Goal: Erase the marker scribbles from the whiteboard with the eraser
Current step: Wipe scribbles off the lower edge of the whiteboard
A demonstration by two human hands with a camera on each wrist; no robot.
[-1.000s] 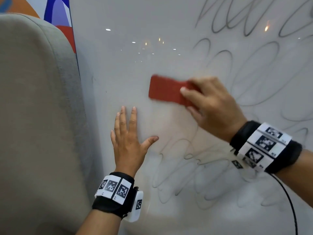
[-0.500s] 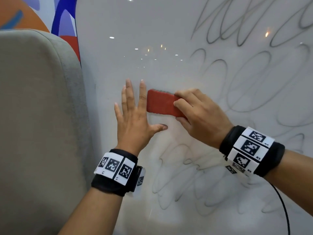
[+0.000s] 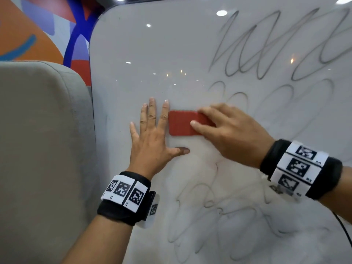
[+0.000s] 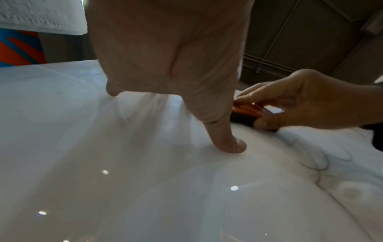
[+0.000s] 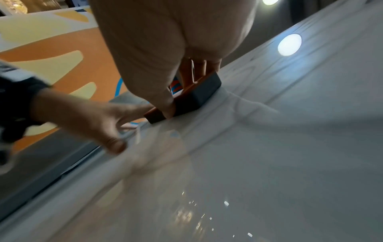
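A red eraser (image 3: pixel 182 123) with a dark felt underside (image 5: pixel 192 99) lies flat against the whiteboard (image 3: pixel 133 54). My right hand (image 3: pixel 228 130) grips it, thumb on the near edge and fingers over the top. My left hand (image 3: pixel 152 138) presses flat on the board just left of the eraser, fingers straight, thumb (image 4: pixel 230 142) spread out below it. Grey marker scribbles (image 3: pixel 266 54) loop across the upper right, and fainter scribbles (image 3: pixel 219 221) cover the lower part. The board's upper left area looks wiped.
A grey padded panel (image 3: pixel 43 149) stands against the whiteboard's left edge. Behind it is a wall with an orange, blue and red pattern (image 3: pixel 47 31). A black cable (image 3: pixel 342 229) hangs from my right wrist.
My right hand has slid the eraser down and left until it sits beside my left index finger. My left hand has shifted up the board. The head view has tilted upward.
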